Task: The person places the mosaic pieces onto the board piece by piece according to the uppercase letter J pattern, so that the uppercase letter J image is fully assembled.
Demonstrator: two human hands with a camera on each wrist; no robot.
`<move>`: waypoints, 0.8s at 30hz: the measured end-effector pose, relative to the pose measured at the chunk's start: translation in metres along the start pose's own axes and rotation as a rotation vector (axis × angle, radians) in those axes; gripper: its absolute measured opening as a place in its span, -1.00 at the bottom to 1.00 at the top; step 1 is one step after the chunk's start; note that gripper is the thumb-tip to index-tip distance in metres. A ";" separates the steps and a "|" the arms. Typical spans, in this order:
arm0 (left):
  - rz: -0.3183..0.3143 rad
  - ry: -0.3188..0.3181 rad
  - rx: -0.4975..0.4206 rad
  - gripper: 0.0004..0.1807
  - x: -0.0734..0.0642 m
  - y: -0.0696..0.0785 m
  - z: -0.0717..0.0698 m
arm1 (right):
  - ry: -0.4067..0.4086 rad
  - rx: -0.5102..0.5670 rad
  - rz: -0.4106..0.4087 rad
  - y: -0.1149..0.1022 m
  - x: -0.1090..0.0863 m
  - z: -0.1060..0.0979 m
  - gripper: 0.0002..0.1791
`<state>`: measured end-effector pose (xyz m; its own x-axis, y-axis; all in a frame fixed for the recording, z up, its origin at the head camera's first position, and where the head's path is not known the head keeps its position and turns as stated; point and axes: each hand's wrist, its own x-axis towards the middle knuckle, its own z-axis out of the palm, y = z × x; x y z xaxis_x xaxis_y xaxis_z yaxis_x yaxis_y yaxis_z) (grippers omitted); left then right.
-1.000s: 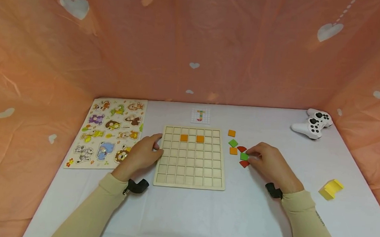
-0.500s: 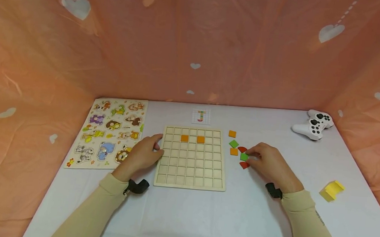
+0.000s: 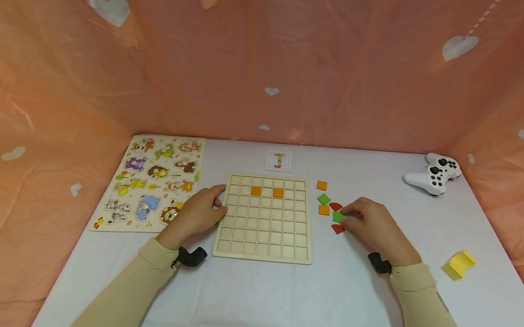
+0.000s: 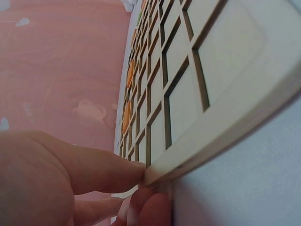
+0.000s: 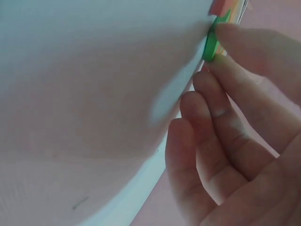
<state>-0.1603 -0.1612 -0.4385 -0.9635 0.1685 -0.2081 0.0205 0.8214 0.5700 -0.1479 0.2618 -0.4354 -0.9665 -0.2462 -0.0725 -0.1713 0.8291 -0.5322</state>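
My left hand (image 3: 195, 215) is at the left edge of a wooden grid board (image 3: 254, 252). In the left wrist view, its thumb (image 4: 106, 170) lies against the board's rim (image 4: 221, 139), with other fingers curled beside it. Two orange square tiles (image 3: 256, 191) sit in the board's upper cells, one cell apart. Right of the board, my right hand (image 3: 371, 225) pinches a green square tile (image 3: 337, 217) between thumb and index finger, low at the table. Around it lie two red quarter-round tiles (image 3: 338, 229), another green tile (image 3: 324, 199) and two orange tiles (image 3: 322, 185).
Behind the board lies a small card (image 3: 279, 161) printed with a coloured J on a grid. An animal puzzle board (image 3: 148, 184) is at the left, partly behind my left hand. White game controllers (image 3: 433, 174) lie at the far right, and a yellow block (image 3: 459, 265) is nearer.
The whole head view has shifted very slightly. Both hands keep their places, and the tiles and board look the same.
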 end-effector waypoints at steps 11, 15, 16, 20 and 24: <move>-0.003 0.000 0.006 -0.28 0.000 0.001 -0.001 | 0.004 0.046 -0.025 -0.019 0.009 -0.001 -0.80; -0.009 0.003 0.002 -0.28 0.001 0.001 -0.001 | -0.009 0.060 -0.048 -0.035 0.023 0.004 -0.80; -0.010 0.002 0.001 -0.27 0.002 0.001 -0.001 | -0.012 0.066 -0.054 -0.040 0.027 0.006 -0.80; -0.013 -0.001 -0.001 -0.26 0.002 0.000 0.001 | -0.020 0.076 -0.084 -0.057 0.045 0.019 -0.78; -0.014 0.005 -0.006 -0.27 0.001 -0.002 0.003 | -0.021 0.099 -0.127 -0.073 0.061 0.032 -0.77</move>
<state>-0.1606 -0.1609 -0.4422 -0.9650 0.1539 -0.2124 0.0050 0.8204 0.5718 -0.1882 0.1703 -0.4285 -0.9340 -0.3570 -0.0161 -0.2712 0.7373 -0.6187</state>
